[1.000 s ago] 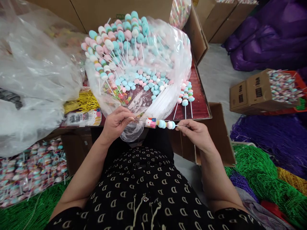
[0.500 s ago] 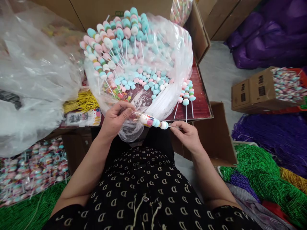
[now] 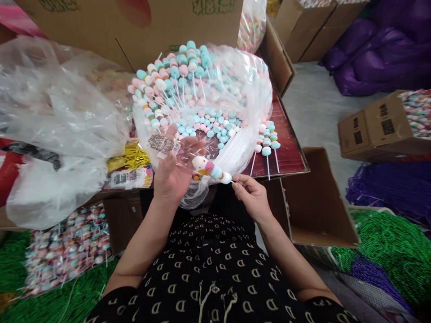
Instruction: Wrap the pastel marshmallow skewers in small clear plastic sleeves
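Observation:
A skewer of pink, blue and white candies (image 3: 215, 170) lies slantwise between my hands, inside a clear printed wrapper (image 3: 161, 144). My right hand (image 3: 251, 193) pinches the thin white stick at the skewer's lower right end. Palm up, my left hand (image 3: 175, 172) has its fingers spread behind the wrapper, which lies across them. Just beyond is a large clear bag (image 3: 249, 85) with loose candies (image 3: 220, 128) and white sticks (image 3: 232, 146). Finished-looking skewers (image 3: 182, 69) lean on the bag's upper left side.
More skewers (image 3: 266, 139) lie on the red table (image 3: 291, 154) at its right corner. Yellow ties (image 3: 129, 157) and flat printed wrappers (image 3: 131, 177) are at the left. An open carton (image 3: 316, 197) stands below right; wrapped skewers (image 3: 70, 242) fill the lower left.
My left hand has opened from its pinch on the wrapper and turned palm up. The wrapper's labelled end now shows. The view has shifted, so the table appears lower and further right.

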Demonstrator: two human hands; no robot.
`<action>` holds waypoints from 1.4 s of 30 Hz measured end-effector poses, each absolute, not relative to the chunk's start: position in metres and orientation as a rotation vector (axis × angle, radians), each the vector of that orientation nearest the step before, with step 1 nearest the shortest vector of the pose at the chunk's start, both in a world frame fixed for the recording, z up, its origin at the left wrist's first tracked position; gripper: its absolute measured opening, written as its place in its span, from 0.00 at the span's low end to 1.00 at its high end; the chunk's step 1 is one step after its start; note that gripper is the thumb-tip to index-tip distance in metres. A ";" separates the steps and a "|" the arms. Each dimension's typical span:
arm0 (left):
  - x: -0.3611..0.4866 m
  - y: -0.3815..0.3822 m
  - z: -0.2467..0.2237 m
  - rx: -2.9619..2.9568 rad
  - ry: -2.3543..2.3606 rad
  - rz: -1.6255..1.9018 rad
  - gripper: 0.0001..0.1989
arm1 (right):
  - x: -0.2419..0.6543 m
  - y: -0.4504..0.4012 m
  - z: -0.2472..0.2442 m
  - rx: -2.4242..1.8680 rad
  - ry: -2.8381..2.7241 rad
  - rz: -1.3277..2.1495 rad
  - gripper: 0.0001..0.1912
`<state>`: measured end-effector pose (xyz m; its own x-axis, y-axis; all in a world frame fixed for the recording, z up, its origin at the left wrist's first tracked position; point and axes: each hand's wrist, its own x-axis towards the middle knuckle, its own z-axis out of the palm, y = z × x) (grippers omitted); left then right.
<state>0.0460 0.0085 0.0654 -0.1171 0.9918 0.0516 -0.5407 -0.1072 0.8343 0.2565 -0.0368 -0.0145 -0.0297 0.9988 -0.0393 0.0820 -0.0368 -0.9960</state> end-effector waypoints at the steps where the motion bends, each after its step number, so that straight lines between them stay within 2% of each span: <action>1: 0.048 0.008 0.065 0.788 0.803 1.563 0.25 | 0.254 -0.036 -0.013 -1.286 -1.301 1.204 0.16; 8: 0.057 0.009 0.058 0.748 0.814 1.613 0.12 | 0.241 -0.036 -0.011 -1.308 -1.508 0.882 0.11; 15: 0.058 0.008 0.049 0.744 0.805 1.587 0.14 | 0.239 -0.035 -0.018 -1.291 -1.674 0.847 0.17; 19: 0.060 0.005 0.049 0.726 0.821 1.572 0.14 | 0.239 -0.035 -0.018 -1.296 -1.671 0.927 0.20; 34: 0.058 0.001 0.038 0.745 0.847 1.433 0.28 | 0.199 -0.041 -0.019 -1.117 -1.084 1.549 0.25; 42: 0.064 0.003 0.041 0.723 0.871 1.478 0.16 | 0.193 -0.040 -0.014 -1.054 -1.175 1.386 0.19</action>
<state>0.0635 0.0035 0.0407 -0.0930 0.9943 -0.0517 -0.5268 -0.0051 0.8500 0.1926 -0.0399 -0.0142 -0.1261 0.9919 -0.0161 -0.1469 -0.0347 -0.9885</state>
